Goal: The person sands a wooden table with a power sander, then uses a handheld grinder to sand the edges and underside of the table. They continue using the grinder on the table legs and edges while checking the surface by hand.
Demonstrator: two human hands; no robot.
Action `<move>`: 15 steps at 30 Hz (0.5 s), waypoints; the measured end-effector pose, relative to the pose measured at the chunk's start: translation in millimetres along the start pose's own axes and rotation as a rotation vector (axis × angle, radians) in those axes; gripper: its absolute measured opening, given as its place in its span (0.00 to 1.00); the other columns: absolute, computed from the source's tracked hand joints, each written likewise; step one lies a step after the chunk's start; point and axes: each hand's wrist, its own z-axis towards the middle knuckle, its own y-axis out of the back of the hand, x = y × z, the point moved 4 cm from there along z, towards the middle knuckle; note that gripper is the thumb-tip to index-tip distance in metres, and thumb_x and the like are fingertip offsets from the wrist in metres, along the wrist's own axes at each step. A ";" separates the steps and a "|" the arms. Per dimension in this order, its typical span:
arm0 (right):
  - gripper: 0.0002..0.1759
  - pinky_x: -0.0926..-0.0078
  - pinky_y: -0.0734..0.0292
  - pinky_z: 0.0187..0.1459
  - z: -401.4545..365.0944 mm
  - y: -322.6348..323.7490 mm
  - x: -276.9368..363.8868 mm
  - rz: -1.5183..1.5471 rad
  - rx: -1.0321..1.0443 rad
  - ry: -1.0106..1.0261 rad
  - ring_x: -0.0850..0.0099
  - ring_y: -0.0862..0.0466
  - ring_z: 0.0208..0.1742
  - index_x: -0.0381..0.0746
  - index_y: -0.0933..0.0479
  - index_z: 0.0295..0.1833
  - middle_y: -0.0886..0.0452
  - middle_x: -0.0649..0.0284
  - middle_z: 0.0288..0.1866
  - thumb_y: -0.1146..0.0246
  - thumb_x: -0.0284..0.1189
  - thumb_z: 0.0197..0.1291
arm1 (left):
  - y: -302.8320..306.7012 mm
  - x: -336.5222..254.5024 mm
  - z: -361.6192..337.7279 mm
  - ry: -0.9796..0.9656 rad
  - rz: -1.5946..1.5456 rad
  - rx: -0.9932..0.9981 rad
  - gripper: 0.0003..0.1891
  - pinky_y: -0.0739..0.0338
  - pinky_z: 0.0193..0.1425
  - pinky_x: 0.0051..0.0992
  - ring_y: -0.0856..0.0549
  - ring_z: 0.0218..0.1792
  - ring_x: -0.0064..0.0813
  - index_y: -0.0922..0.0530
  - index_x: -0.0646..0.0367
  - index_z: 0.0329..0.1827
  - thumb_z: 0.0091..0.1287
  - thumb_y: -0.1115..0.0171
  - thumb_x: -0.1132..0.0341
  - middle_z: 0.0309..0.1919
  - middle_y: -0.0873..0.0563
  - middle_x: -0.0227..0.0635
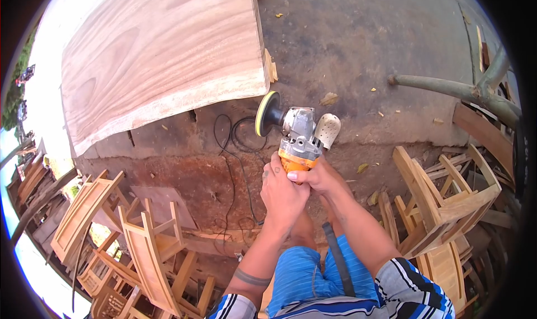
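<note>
An angle grinder (300,134) with a grey metal head and orange body is held out in front of me, above the ground. Its round black backing pad (271,114) has a yellow edge and faces left, just off the near right corner of a wide wooden slab (168,50). My left hand (282,187) is closed around the orange body from the left. From the right, my right hand (314,178) grips the same body, its thumb lying near the left hand. The palms hide the rear of the tool.
A black cord (228,151) loops on the ground below the slab. Wooden chair frames (151,252) are piled at the lower left, and another wooden frame (447,199) stands at right. A forked wooden trunk (442,85) juts in from the right. Dry leaves (329,98) lie on the concrete.
</note>
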 end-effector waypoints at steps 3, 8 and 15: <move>0.35 0.72 0.23 0.60 1.9 4.5 -1.6 -0.009 -0.007 -0.022 0.72 0.18 0.58 0.35 0.27 0.65 0.19 0.62 0.57 0.25 0.29 0.50 | -10.3 5.1 0.3 0.024 0.023 -0.022 0.37 0.23 0.53 0.49 0.18 0.50 0.59 0.35 0.73 0.65 0.53 0.29 0.67 0.50 0.21 0.59; 0.35 0.73 0.23 0.60 -1.6 21.4 -9.8 -0.035 -0.003 -0.015 0.73 0.19 0.57 0.36 0.26 0.64 0.18 0.63 0.56 0.25 0.30 0.49 | -15.6 4.4 -2.4 -0.014 -0.002 -0.004 0.41 0.23 0.56 0.49 0.19 0.52 0.58 0.35 0.71 0.68 0.50 0.28 0.64 0.50 0.22 0.58; 0.38 0.71 0.24 0.61 5.1 31.2 2.6 -0.108 0.018 -0.046 0.70 0.20 0.59 0.35 0.27 0.65 0.19 0.61 0.59 0.25 0.32 0.47 | -23.4 -8.0 4.8 0.003 -0.069 -0.021 0.37 0.24 0.56 0.48 0.21 0.54 0.58 0.36 0.71 0.64 0.52 0.29 0.67 0.50 0.21 0.59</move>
